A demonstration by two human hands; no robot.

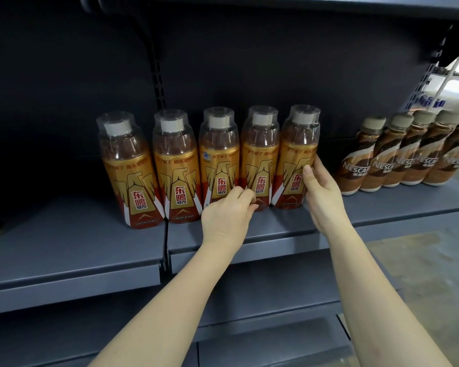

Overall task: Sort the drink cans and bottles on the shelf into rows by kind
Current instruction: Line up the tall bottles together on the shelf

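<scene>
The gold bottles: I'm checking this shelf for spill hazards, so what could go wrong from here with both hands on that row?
1. The gold bottles stand close together; the right hand pressing the end bottle could tip it into its neighbours.
2. The left hand works low at the base of the fourth bottle, a loose grip, so it might topple forward off the shelf.
3. The coffee bottles already lean; a bump might knock them over.

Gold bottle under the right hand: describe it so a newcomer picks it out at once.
On the grey metal shelf stand five gold-and-red labelled energy drink bottles with clear overcaps, then a row of brown Nescafe coffee bottles. Take the rightmost gold bottle, nearest the coffee, the only one touched by the right hand.
</scene>
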